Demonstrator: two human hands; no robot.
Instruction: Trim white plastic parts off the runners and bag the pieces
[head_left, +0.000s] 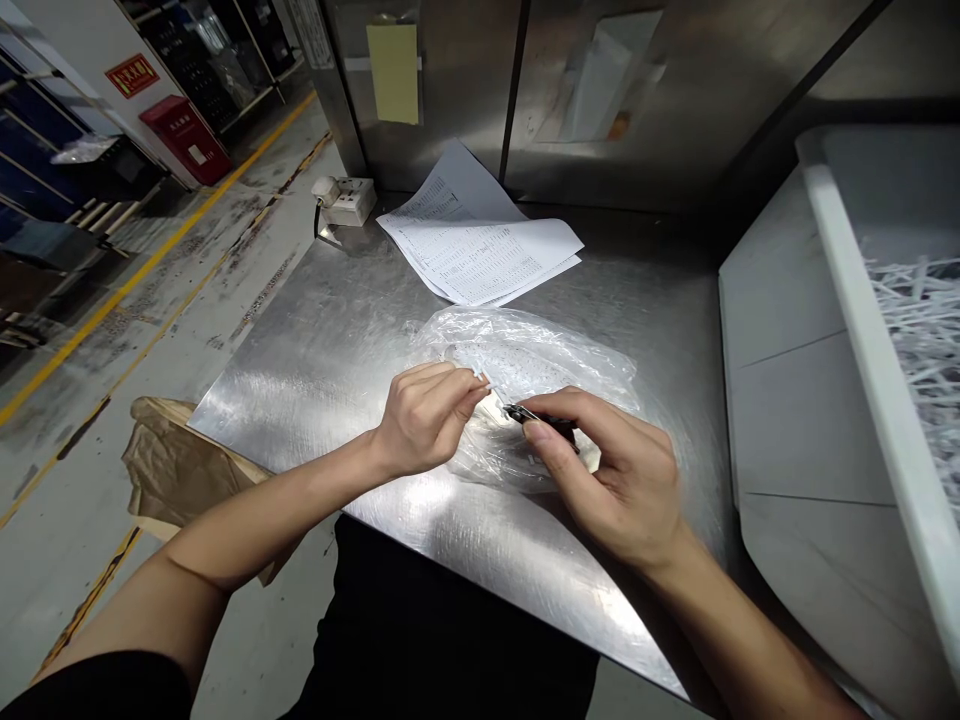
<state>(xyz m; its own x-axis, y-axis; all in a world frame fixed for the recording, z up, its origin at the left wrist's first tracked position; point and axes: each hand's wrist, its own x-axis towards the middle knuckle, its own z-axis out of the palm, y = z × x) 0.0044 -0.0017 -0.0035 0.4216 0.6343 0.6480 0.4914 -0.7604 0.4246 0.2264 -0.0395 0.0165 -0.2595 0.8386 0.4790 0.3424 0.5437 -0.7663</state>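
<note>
Left hand (427,415) pinching small white piece (496,400) mid-frame, right hand (622,470) closed round black pliers (561,427), tips by the piece, clear bag (525,362) beneath, papers (487,240) upper centre, bin (795,400) at right.

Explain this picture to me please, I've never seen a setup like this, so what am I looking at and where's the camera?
There is no machine here: these are a person's bare hands. The single picture comes from a camera worn on their head, looking forward and down. The left hand pinches a small white piece; the right hand holds a small dark tool, its tip close to that piece. Below them, a clear plastic bag lies on a metal table. Behind it are printed sheets, with a white socket block at the back left. To the right, a pale bin holds many thin white pieces.
</note>
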